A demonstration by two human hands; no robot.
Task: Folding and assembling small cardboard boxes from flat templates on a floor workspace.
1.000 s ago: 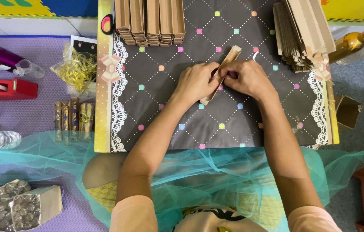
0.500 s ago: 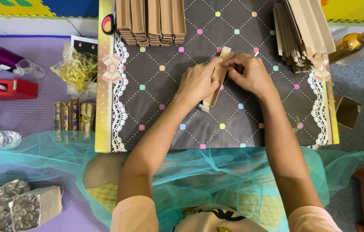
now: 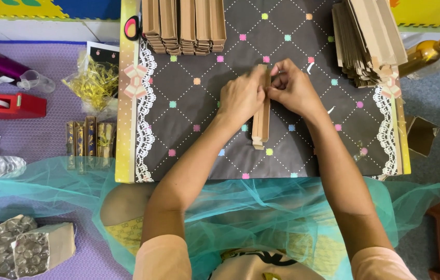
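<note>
A long narrow brown cardboard box (image 3: 261,122) lies lengthwise on the dark patterned table top (image 3: 199,114), its near end pointing at me. My left hand (image 3: 241,96) grips its far end from the left. My right hand (image 3: 292,88) pinches the same end from the right, fingers bent over the flap. Both hands meet at the far end of the box, so that end is hidden.
A row of finished brown boxes (image 3: 183,23) stands at the table's far edge. A stack of flat cardboard blanks (image 3: 368,41) lies far right, with a bottle (image 3: 425,52) beside it. Left on the purple mat: red tape dispenser (image 3: 7,103), yellow shreds bag (image 3: 95,83), small boxes (image 3: 87,142).
The cardboard box has turned from a slant to lying straight along the table, pointing at me. Both hands shifted slightly up and closed together on its far end.
</note>
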